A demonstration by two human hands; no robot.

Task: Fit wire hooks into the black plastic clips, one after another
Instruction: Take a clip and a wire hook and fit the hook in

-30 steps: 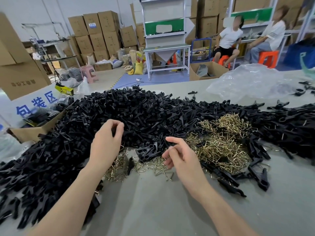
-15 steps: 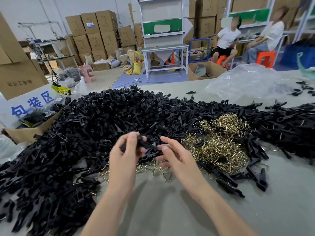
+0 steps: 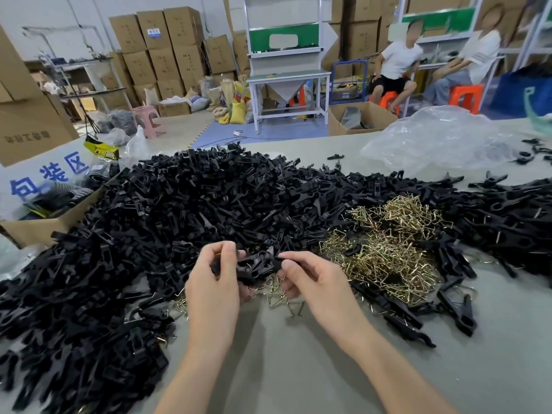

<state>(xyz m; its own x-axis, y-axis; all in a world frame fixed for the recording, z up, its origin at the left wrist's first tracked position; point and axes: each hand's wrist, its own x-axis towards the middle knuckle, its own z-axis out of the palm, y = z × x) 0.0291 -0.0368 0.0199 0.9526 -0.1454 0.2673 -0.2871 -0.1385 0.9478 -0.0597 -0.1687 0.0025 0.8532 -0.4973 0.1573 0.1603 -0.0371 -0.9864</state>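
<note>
A black plastic clip is held between both hands just above the table. My left hand grips its left end with curled fingers. My right hand pinches its right end between thumb and forefinger. Whether a wire hook sits in this clip is hidden by the fingers. A huge heap of black clips covers the left and middle of the table. A tangle of brass-coloured wire hooks lies right of my hands, and a few loose hooks lie under them.
Finished-looking clips lie at the right near the hook pile. A crumpled clear plastic bag sits at the back right. An open cardboard box stands at the table's left edge. Two people sit on orange stools far behind.
My left hand left the clip heap and came toward the right hand with a black clip. Both hands now hold it together, close over the loose hooks.
</note>
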